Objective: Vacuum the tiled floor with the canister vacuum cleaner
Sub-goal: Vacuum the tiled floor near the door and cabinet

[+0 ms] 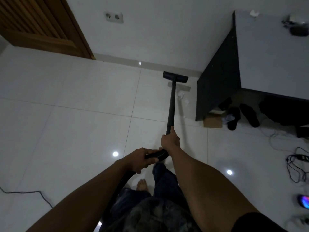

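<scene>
Your right hand (pixel 170 141) is wrapped round the near end of the wand (pixel 172 101). Your left hand (pixel 140 159) grips the ribbed hose cuff (pixel 158 154) just behind it, at lower centre of the frame. The wand's long axis runs almost straight up the frame from your hands w/ a slight lean to the right. It ends at the floor head (pixel 175 77), which sits on the tiled floor (pixel 75 114) just short of the skirting, upper centre-right. So the head lies dead ahead & well apart from both hands, and the right hand is nearer it, so prob. does the steering. White paper scraps (pixel 181 95) lie just right of the wand, btwn head and hands, near the dark side panel (pixel 219 91) of the bench (pixel 267 56). The next stroke likely needs a pull back & a small shift right to catch them, so mind the panel edge. The hose (pixel 123 180) drops from your left hand past your leg. The canister isn't in view.
</scene>
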{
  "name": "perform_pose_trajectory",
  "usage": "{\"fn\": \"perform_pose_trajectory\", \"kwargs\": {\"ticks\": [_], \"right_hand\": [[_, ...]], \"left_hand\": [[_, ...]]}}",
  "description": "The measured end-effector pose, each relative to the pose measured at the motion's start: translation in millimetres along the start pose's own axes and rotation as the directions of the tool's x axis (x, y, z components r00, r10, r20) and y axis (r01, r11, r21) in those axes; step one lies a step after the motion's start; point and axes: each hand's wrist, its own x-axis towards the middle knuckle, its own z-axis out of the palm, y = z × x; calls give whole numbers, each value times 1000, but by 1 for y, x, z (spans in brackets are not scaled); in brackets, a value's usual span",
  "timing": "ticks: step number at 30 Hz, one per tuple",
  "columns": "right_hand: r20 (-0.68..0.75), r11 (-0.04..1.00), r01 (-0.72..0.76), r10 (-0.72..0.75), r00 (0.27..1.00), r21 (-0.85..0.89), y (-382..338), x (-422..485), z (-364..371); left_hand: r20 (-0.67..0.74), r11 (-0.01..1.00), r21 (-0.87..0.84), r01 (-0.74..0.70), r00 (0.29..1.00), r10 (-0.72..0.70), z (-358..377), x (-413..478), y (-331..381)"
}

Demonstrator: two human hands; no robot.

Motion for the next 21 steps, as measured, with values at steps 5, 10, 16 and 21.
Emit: {"fn": "perform_pose_trajectory", "kwargs": {"ticks": [5, 10, 16, 21], "right_hand": [[3, 1000, -7, 7, 1000, -19, 55, -65, 8], [24, 999, -10, 9, 1000, 34, 117, -118, 15], [20, 995, -28, 26, 999, 96, 205, -180, 26], [23, 989, -76, 74, 997, 127, 290, -244, 42]], "left_hand": [[10, 999, 36, -4, 1000, 4, 56, -51, -31], [8, 999, 32, -2, 1000, 2, 119, -96, -55], [0, 997, 73, 14, 1000, -14, 204, -150, -78], [37, 993, 117, -18, 999, 14, 284, -206, -102]]}}
